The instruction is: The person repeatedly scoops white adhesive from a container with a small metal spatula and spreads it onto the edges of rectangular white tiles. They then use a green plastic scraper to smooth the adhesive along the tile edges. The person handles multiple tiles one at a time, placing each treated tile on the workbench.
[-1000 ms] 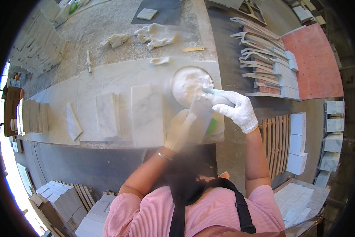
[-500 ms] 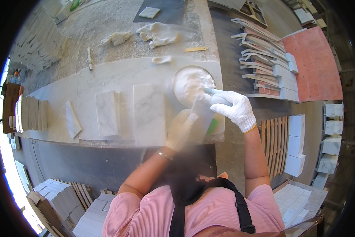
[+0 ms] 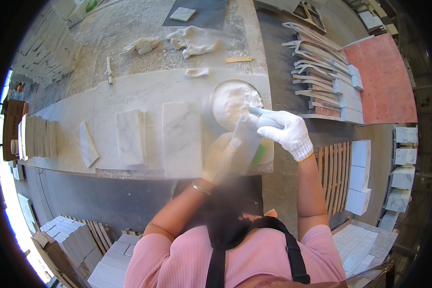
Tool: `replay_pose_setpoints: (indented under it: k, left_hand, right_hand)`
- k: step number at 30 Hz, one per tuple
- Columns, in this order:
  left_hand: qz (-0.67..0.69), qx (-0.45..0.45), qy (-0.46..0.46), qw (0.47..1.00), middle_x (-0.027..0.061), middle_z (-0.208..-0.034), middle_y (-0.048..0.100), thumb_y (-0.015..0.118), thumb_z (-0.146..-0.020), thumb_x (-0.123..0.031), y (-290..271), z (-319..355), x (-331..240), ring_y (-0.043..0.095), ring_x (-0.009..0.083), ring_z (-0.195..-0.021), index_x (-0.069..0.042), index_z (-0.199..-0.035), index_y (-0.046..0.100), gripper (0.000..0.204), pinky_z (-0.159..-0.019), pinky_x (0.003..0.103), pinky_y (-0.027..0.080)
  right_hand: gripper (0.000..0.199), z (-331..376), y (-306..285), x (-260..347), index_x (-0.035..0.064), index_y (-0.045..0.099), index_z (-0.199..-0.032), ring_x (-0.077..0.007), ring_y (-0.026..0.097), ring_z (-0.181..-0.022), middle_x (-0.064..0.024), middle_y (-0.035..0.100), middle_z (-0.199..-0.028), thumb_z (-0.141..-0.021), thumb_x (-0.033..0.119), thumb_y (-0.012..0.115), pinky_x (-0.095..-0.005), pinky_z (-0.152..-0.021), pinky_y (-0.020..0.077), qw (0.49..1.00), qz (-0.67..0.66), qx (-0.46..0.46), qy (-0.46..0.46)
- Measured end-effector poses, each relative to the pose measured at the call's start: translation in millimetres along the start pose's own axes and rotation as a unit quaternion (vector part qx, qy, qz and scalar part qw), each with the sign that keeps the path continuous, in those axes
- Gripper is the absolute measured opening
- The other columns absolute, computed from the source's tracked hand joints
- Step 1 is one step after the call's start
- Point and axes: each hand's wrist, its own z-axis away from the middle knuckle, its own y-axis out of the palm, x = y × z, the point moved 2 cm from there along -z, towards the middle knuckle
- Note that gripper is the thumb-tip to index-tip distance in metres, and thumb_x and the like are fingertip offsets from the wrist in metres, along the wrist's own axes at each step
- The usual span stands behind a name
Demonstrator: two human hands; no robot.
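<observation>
Bowl of white paste (image 3: 233, 103), round and nearly full, at the right end of the marble desk (image 3: 144, 91), just beyond both hands. Right hand (image 3: 288, 134) in a white knit glove, grip wrapped tight round a pale-handled spatula (image 3: 260, 112), blade end over the bowl's right rim and down at the paste. Left hand (image 3: 221, 158) blurred, also gloved, grip closed on a small marble piece (image 3: 245, 141) tilted up just below the bowl; exact finger placement impossible to tell through the blur. Something green (image 3: 259, 154) just beside that piece, at the desk edge. Compared with a second ago, almost nothing moved: same hold on spatula and piece, right hand shifted only slightly at the rim, so seemingly still mid-scoop, no paste visibly on the piece yet. To the left, flat on the desk, a large marble tile (image 3: 181, 139), a narrower one (image 3: 129, 137) and an angled offcut (image 3: 87, 150). Crumpled white gloves (image 3: 194, 39) farther back.
</observation>
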Motion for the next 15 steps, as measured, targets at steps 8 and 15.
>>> replay_pose_setpoints:
  k: [8,15]
  left_hand:
    - [-0.005,-0.006,-0.002,1.000,0.0145,-0.116,0.073,0.056,-0.108,-0.030,0.5,0.4,-0.6,0.068,0.0250,-0.108,0.003,-0.127,0.068,0.040,-0.098,0.039,0.051]
    - [-0.018,0.001,-0.013,1.000,0.0151,-0.113,0.073,0.056,-0.108,-0.030,-0.3,-0.4,-0.2,0.068,0.0256,-0.105,0.003,-0.125,0.068,0.039,-0.097,0.040,0.051]
  right_hand:
    - [0.048,-0.8,-0.8,2.6,0.0096,0.079,-0.129,-0.0153,0.074,-0.093,-0.0096,0.081,-0.109,-0.083,0.019,0.088,-0.0324,-0.089,0.0576,0.999,0.034,0.010,0.000]
    - [0.046,-1.3,0.0,0.5,0.0070,0.079,-0.128,-0.0138,0.074,-0.094,-0.0091,0.081,-0.111,-0.083,0.015,0.087,-0.0317,-0.090,0.0576,0.999,0.036,0.014,-0.001]
